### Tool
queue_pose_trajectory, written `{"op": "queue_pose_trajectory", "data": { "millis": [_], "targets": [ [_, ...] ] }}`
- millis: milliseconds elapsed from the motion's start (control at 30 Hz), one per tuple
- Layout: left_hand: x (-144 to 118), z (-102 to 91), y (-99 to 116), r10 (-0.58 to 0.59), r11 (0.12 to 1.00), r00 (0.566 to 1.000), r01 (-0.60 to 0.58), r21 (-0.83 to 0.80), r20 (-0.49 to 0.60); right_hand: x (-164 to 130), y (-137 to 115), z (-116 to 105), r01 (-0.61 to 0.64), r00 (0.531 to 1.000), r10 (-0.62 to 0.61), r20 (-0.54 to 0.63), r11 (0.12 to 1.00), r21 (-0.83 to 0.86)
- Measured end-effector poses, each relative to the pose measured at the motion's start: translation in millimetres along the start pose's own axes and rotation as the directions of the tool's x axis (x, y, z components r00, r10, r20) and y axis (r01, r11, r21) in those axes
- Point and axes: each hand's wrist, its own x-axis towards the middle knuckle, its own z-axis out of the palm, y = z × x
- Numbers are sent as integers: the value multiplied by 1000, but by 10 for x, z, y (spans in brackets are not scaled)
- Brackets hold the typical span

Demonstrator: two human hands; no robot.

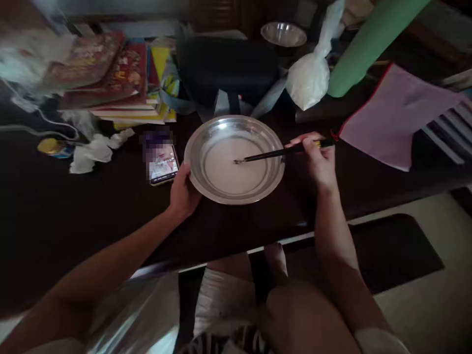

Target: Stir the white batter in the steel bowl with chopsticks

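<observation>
Dark and cluttered, the counter (73, 211) runs across your whole view, with pale floor and one dark mat (398, 250) showing below its near edge on the right. At the far left lie one small yellow object (55, 147) and one crumpled white tissue (96, 150). Behind them a stack of books (118, 78) leans, too blurred to count. Just right of the tissue, one phone (162, 164) lies face up with its screen lit.

Your left hand (183, 191) rests against the near-left rim of one round steel dish (234, 158), grip curled on the rim with the thumb along the edge. The dish sits flat on the counter in the middle of the view and holds a shallow layer of pale, milky liquid. Behind it stands one dark bag or case (228, 69), and beyond that one small steel bowl (283, 34).

One pair of black chopsticks (280, 153) reaches in from the right, tips down in the liquid near the middle of the dish. Your right hand (317, 160) holds them by the far end, grip closed tight around them just past the right rim.

Behind that hand sits one knotted white plastic bag (309, 76), one green roll (368, 44) slanting up to the right, and one pink cloth (394, 113) spread over the right end.
</observation>
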Motion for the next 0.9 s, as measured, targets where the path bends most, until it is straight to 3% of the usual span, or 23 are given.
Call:
{"op": "queue_pose_trajectory", "data": {
  "millis": [233,433,600,767,900],
  "targets": [
    [28,-79,-25,30,995,998,-36,90,60,-27,-107,22,-53,981,66,185,996,-74],
    [41,-101,-42,40,994,996,-48,96,80,-17,-102,-8,-47,997,51,63,997,-64],
    [51,-114,-47,47,994,994,-56,97,96,-19,-104,18,-48,979,59,197,997,-60],
    [44,-103,-44,42,994,994,-52,96,97,-9,-81,-13,-30,998,34,51,997,-65],
    [37,-91,-44,39,995,996,-47,90,86,-21,-106,3,-54,983,67,168,995,-82]
  ]
}}
